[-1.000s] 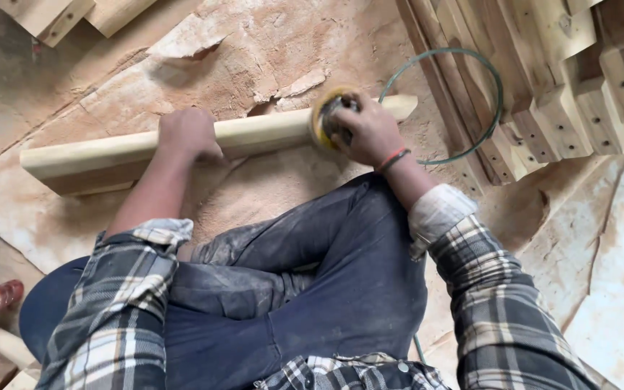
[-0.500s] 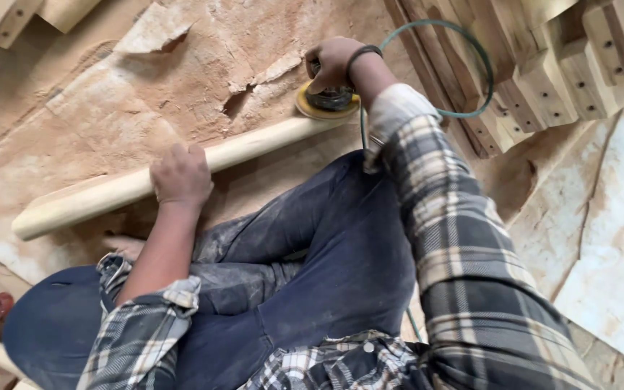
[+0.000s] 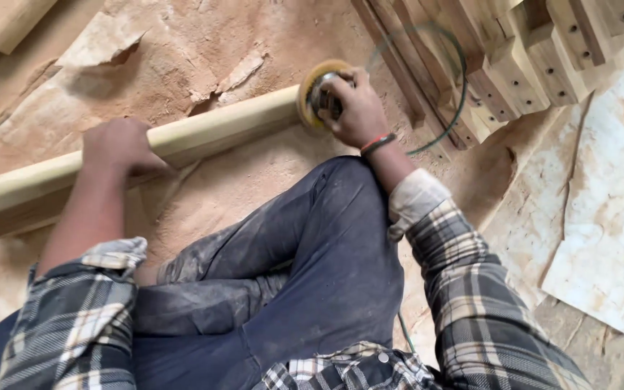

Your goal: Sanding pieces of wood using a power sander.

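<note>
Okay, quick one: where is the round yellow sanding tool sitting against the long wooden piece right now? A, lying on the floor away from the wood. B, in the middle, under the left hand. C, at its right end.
C: the right hand presses the sanding tool against the right end of the long wooden piece, while the left hand steadies it farther left.
</note>
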